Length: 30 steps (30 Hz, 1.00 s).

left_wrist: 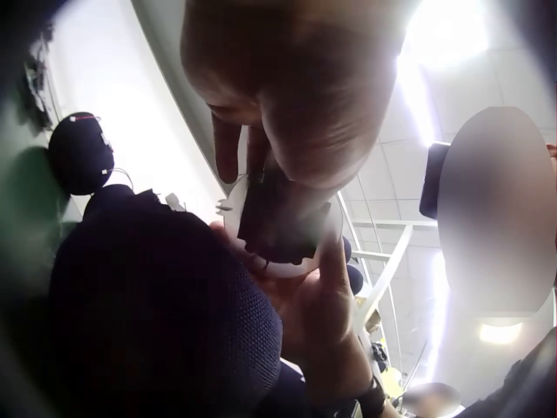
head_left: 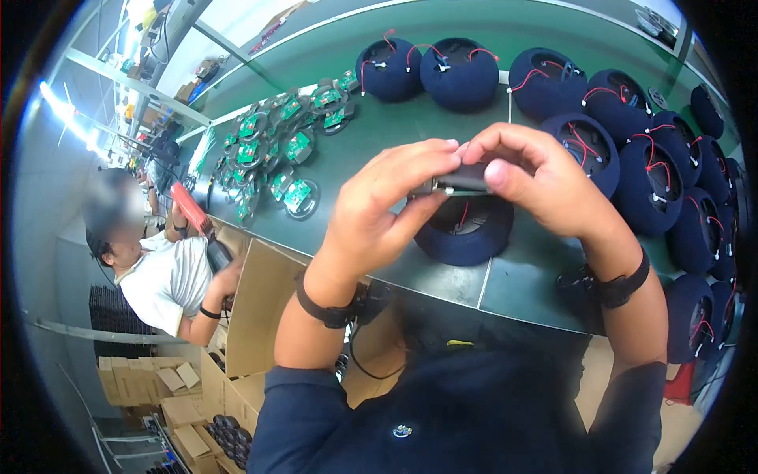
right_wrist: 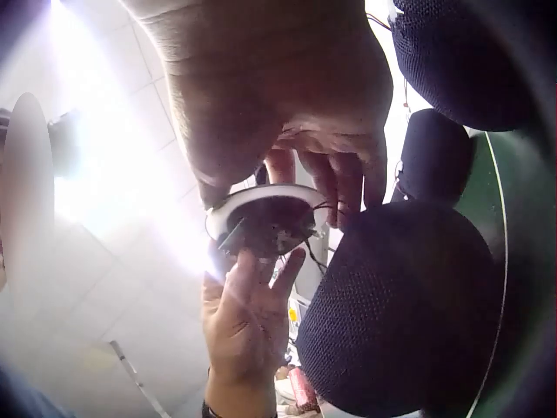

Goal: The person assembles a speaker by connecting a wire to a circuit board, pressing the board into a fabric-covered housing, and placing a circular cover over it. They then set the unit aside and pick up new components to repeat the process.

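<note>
My left hand (head_left: 367,209) and right hand (head_left: 553,182) hold a round disc (head_left: 467,180) between them, raised above the bench. The right wrist view shows its pale rim (right_wrist: 261,197), with dark parts and thin wires on the underside. Thumb and fingers of my right hand grip the rim. My left hand pinches the disc from the other side, its thumb on the parts underneath. Directly below stands a dark-blue, fabric-covered round shell (head_left: 466,246), open end up, a red wire inside; the hands partly hide it.
Similar shells (head_left: 649,189) with red wires crowd the right and back of the green bench (head_left: 379,150). Several clear discs with green circuit boards (head_left: 298,148) lie at the left. Another person (head_left: 162,284) works beyond an open cardboard box (head_left: 264,308).
</note>
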Available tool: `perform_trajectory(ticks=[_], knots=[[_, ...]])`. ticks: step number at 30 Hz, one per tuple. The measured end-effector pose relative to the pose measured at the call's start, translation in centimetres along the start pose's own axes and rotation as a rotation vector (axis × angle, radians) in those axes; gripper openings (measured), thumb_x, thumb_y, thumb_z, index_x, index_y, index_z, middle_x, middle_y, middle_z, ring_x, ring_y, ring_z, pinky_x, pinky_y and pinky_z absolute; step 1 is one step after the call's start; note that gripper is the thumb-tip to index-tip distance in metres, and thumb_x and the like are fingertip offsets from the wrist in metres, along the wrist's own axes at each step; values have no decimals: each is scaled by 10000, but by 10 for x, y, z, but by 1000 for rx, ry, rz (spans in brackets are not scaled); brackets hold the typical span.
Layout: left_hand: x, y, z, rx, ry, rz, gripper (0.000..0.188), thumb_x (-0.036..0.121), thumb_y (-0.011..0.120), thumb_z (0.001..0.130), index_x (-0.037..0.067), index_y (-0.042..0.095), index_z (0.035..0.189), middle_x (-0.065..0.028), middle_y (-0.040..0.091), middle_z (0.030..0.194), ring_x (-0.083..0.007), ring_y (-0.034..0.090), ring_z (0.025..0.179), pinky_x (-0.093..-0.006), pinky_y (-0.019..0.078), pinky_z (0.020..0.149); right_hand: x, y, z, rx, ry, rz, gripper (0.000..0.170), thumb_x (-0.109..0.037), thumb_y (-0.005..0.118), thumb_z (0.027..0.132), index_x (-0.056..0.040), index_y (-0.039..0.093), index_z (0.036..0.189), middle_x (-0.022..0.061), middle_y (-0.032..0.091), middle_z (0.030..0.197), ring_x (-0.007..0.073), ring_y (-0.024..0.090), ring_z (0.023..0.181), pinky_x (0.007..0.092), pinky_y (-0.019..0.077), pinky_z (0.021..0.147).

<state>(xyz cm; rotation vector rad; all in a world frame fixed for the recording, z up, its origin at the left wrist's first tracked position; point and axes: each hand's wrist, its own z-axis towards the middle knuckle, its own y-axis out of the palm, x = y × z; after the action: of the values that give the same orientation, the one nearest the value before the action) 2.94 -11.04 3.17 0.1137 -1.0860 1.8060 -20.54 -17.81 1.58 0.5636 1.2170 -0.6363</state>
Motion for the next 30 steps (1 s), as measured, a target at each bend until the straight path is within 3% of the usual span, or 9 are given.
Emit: perform_trajectory(ticks=[2, 4, 5, 8, 10, 12, 15, 22, 30], knots=[[-3, -1, 3, -34, 5, 31, 462, -95, 728, 830, 15, 692, 1278, -165, 705, 1317, -282, 685, 1208, -347, 550, 992, -3, -4, 0, -25, 16, -3, 291, -286, 768, 979, -27, 682, 1077, 10, 699, 1013, 83, 627, 957, 275, 520, 880], [-8, -2, 4, -56, 17, 49, 484, -89, 728, 837, 16, 680, 1308, -154, 703, 1321, -271, 681, 1212, -340, 543, 996, 1, -8, 1, -88, 79, -102, 402, -368, 711, 994, -22, 640, 1186, 26, 671, 1157, 115, 602, 1099, 301, 483, 985], [-10, -3, 5, -60, 37, 26, 474, -23, 731, 872, 8, 659, 1340, -156, 696, 1328, -259, 665, 1231, -344, 516, 1033, 1, -3, 2, -45, 29, 49, 236, -240, 763, 984, -41, 673, 1074, -1, 706, 1013, 78, 648, 952, 256, 516, 886], [-11, -9, -5, 73, -67, -253, 465, 117, 722, 921, -32, 631, 1352, -164, 680, 1344, -245, 624, 1280, -370, 477, 1073, 6, 2, -2, 13, -68, -94, 468, -257, 868, 865, -64, 603, 1199, 45, 680, 1112, 117, 628, 1074, 302, 505, 940], [-11, -9, -11, 135, -87, -239, 402, 111, 727, 914, -9, 675, 1294, -158, 688, 1310, -261, 638, 1242, -377, 490, 1044, -6, 11, -10, 29, -64, -440, 719, -217, 908, 755, -49, 524, 1339, 88, 605, 1298, 198, 594, 1222, 383, 458, 1088], [0, 0, -16, 78, -59, 261, 332, 110, 745, 897, 14, 720, 1214, -159, 695, 1247, -294, 656, 1167, -389, 505, 1008, -1, 21, -12, 69, -239, -699, 891, -223, 968, 651, -35, 500, 1386, 107, 588, 1315, 264, 584, 1247, 405, 456, 1091], [10, 16, -17, 135, -35, 390, 303, 84, 782, 853, 19, 744, 1147, -157, 687, 1118, -339, 651, 1026, -408, 526, 905, 1, 31, -11, 111, -446, -916, 913, -256, 950, 612, -29, 504, 1375, 172, 578, 1327, 396, 550, 1244, 465, 446, 1073], [17, 37, -15, 299, -81, 431, 163, 46, 729, 880, -1, 707, 1035, -130, 626, 900, -334, 600, 822, -423, 490, 735, 1, 39, -12, 130, -516, -943, 1008, -209, 957, 591, -35, 475, 1459, 191, 580, 1347, 403, 565, 1237, 487, 452, 1075], [7, 44, -8, 259, -151, 427, 106, 44, 696, 918, 4, 615, 974, -154, 589, 925, -367, 572, 856, -447, 481, 767, 1, 40, -15, 123, -380, -985, 1047, -231, 957, 617, -51, 435, 1506, 186, 581, 1368, 378, 580, 1262, 559, 401, 1155]])
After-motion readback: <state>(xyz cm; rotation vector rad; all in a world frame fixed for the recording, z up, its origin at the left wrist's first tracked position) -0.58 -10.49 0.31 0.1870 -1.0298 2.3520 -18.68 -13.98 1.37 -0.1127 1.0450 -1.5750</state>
